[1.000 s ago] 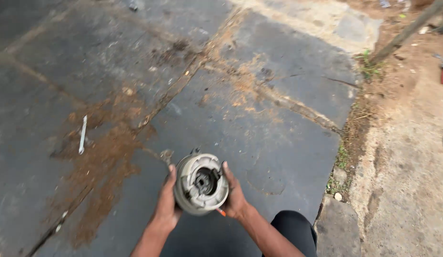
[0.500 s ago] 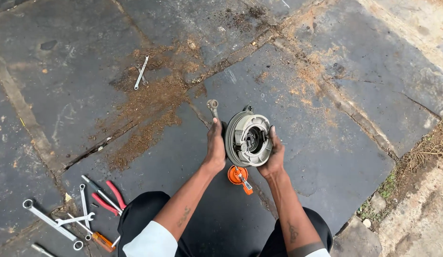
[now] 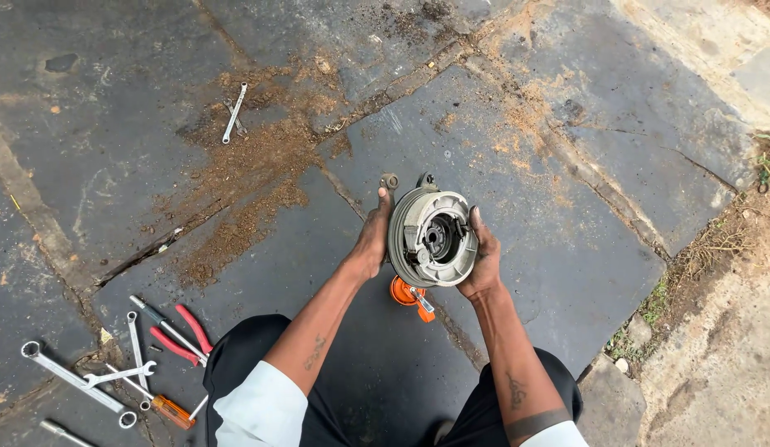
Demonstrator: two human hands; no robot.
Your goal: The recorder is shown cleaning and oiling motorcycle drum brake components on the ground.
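Between left hand [image 3: 370, 242] and right hand [image 3: 484, 263]: round metal drum [image 3: 432, 238], both grasping its rim. Orange screwdriver [image 3: 410, 295] lies just beneath. Best: grip even, open face up.

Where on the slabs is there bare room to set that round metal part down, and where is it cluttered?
Both hands, left hand and right hand, hold the round brake plate. Bare slab lies right of it, up to the grassy edge, and left toward the sandy patch. Crowded spots: wrenches and pliers at lower left, an orange tool beneath the plate, a lone wrench farther up.
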